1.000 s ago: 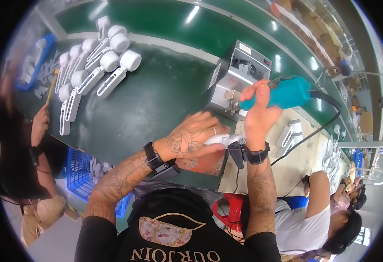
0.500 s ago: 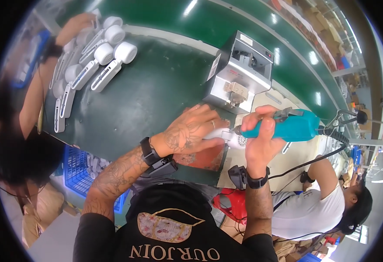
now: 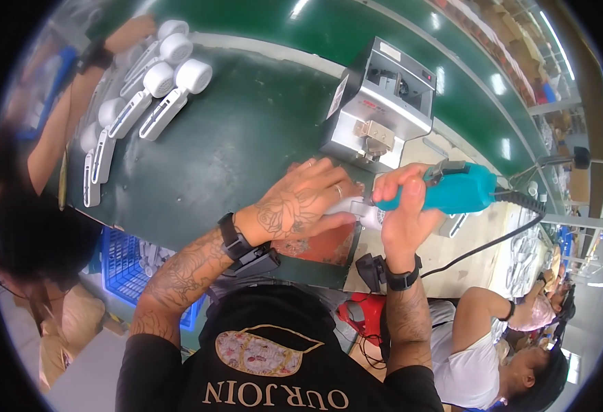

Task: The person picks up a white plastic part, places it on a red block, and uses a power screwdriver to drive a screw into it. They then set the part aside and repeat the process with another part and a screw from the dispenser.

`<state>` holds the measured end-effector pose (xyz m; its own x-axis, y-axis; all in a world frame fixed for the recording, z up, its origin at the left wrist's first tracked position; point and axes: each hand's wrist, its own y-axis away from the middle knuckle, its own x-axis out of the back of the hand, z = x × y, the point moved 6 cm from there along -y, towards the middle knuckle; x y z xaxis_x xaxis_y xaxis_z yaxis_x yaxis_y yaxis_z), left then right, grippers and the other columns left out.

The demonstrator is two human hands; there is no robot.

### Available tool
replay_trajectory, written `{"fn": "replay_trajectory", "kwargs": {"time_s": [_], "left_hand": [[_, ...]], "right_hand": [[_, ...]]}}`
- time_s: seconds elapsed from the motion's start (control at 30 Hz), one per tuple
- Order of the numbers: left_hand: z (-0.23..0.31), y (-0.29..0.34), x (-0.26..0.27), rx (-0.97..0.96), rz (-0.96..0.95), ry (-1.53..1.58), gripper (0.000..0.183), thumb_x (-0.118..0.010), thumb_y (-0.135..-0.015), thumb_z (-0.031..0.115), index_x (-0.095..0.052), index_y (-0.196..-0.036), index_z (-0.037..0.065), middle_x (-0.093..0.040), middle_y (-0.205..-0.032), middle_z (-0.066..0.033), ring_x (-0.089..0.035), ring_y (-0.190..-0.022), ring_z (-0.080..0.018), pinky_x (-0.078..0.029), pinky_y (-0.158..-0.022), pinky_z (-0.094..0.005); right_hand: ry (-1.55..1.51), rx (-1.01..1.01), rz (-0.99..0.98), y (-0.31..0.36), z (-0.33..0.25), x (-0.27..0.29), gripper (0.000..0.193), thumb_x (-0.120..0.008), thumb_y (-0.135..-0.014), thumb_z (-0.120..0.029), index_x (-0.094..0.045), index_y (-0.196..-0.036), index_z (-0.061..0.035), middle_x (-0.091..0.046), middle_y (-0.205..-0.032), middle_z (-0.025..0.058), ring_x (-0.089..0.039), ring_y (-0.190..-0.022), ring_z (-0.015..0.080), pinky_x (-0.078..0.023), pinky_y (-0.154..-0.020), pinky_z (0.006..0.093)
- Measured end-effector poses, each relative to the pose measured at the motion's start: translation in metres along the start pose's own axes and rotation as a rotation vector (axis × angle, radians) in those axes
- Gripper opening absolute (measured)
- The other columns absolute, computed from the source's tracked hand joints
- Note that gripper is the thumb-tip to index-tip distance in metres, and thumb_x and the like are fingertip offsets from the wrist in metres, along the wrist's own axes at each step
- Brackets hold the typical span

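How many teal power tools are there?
1: the teal power tool in the person's right hand, pointing toward the white device held in the left hand. Others may be hidden.

The power tool (image 3: 461,189) had a smooth teal plastic casing with a soft sheen; the held white piece (image 3: 370,217) and the long-handled units (image 3: 164,112) looked like smooth plastic. The boxy machine (image 3: 345,139) showed satin grey metal and a shinier metal bracket (image 3: 376,134). The green surface (image 3: 246,130) was faintly glossy and scuffed, the reddish patch (image 3: 322,248) rough, the blue crate (image 3: 117,268) plastic, the black shirt (image 3: 264,305) matt cloth.
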<state>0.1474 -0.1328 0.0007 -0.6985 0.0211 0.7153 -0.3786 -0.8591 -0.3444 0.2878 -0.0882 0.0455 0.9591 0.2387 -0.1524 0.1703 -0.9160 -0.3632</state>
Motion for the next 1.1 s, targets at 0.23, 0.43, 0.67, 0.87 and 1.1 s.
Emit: {"fn": "replay_trajectory", "kwargs": {"time_s": [0.23, 0.43, 0.67, 0.87, 1.1], "left_hand": [[-0.001, 0.001, -0.002, 0.014, 0.0, 0.013, 0.038, -0.075, -0.084, 0.034, -0.069, -0.115, 0.014, -0.061, -0.113, -0.0032, -0.055, -0.104, -0.026, -0.047, -0.092, -0.044], [0.001, 0.003, 0.004, 0.036, -0.027, 0.013, 0.04, -0.074, -0.086, 0.034, -0.068, -0.12, 0.014, -0.061, -0.111, -0.0037, -0.055, -0.102, -0.0258, -0.047, -0.091, -0.0432], [0.002, 0.004, 0.002, -0.005, 0.016, 0.031, 0.04, -0.069, -0.087, 0.032, -0.067, -0.123, 0.016, -0.06, -0.106, -0.0031, -0.055, -0.1, -0.0257, -0.047, -0.088, -0.0415], [0.0, 0.006, 0.002, -0.02, 0.04, 0.048, 0.039, -0.067, -0.086, 0.028, -0.067, -0.123, 0.015, -0.061, -0.107, -0.0045, -0.056, -0.099, -0.0267, -0.046, -0.087, -0.0419], [0.002, 0.002, 0.004, 0.002, 0.029, 0.034, 0.038, -0.067, -0.086, 0.026, -0.068, -0.122, 0.015, -0.061, -0.107, -0.0039, -0.056, -0.098, -0.0264, -0.046, -0.086, -0.0413]], "right_hand": [[0.018, -0.05, 0.0, 0.002, 0.006, 0.004, 0.035, -0.059, -0.103, -0.033, -0.049, -0.095, -0.0005, -0.05, -0.073, 0.0064, -0.053, -0.065, 0.0177, -0.047, -0.061, 0.0333], [0.144, 0.034, 0.074, -0.027, -0.023, -0.012, 0.033, -0.057, -0.104, -0.032, -0.056, -0.103, 0.0013, -0.054, -0.073, 0.0065, -0.057, -0.066, 0.0179, -0.047, -0.062, 0.0315], [0.079, 0.126, 0.101, -0.057, 0.001, -0.014, 0.023, -0.059, -0.103, -0.022, -0.056, -0.102, 0.0008, -0.054, -0.072, 0.0055, -0.056, -0.064, 0.0181, -0.048, -0.061, 0.0321], [0.107, 0.073, 0.071, -0.047, -0.003, -0.019, 0.027, -0.06, -0.103, -0.026, -0.056, -0.102, 0.0005, -0.055, -0.072, 0.006, -0.056, -0.065, 0.0178, -0.047, -0.06, 0.0318], [0.052, 0.004, -0.002, 0.012, -0.032, 0.003, 0.042, -0.063, -0.1, -0.038, -0.054, -0.109, 0.0029, -0.052, -0.072, 0.0062, -0.054, -0.064, 0.0176, -0.046, -0.06, 0.0324]]}}
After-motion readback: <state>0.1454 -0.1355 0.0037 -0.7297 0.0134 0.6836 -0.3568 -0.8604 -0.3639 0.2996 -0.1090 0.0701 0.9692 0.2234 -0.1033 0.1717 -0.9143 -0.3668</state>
